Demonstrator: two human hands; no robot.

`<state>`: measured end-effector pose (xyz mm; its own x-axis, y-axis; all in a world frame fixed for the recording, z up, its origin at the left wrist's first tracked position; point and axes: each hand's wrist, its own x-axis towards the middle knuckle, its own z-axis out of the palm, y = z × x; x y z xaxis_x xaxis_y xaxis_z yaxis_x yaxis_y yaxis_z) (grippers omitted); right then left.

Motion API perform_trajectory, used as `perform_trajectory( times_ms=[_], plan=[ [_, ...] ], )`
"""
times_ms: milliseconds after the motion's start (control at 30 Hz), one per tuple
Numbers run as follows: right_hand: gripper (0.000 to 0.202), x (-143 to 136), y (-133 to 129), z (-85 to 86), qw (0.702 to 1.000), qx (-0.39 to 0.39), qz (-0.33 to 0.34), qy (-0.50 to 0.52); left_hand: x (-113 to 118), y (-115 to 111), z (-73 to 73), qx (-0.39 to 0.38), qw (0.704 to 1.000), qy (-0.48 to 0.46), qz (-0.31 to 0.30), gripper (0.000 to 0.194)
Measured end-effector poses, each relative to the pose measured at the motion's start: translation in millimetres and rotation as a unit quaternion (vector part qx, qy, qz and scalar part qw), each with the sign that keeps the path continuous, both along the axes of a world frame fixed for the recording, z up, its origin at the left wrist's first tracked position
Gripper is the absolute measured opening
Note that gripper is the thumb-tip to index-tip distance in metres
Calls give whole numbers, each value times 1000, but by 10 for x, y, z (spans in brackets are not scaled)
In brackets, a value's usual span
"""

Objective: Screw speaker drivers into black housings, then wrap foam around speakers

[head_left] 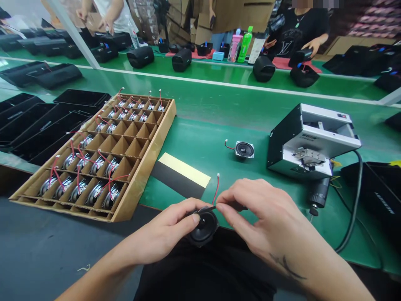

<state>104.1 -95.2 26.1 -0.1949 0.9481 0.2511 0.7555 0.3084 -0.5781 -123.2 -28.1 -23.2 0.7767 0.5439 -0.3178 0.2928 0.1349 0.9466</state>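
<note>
My left hand point(166, 232) grips a small black loudspeaker point(206, 229) just past the table's front edge, thumb on the cone's face. A red wire with a white plug point(217, 188) rises behind it. At the speaker's upper rim, my right hand point(260, 207) pinches a thin black strip point(212, 207) between thumb and forefinger; part of the strip is hidden by the fingers. Beyond my hands lies a sheet of black material with pale yellow backing point(184, 173). Another loudspeaker point(244, 149) rests face up on the green table, its wire pointing left.
A divided cardboard tray point(171, 112) of loudspeakers stands left. On the right are a grey and black machine point(313, 138) and a cable point(357, 200). Black housings point(44, 129) lie far left. Across the bench, people handle black housings near bottles point(245, 45).
</note>
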Motion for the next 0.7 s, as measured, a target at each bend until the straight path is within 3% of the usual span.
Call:
perform_trajectory(
  times_ms=[300,700],
  plan=[
    [10,33,31,-323,996,-22,-61,60,-11,-4,7,-63,998,-28,2,31],
    [10,-31,-55,-459,991,-7,-92,101,70,-67,-106,-94,992,-62,54,22]
  ],
)
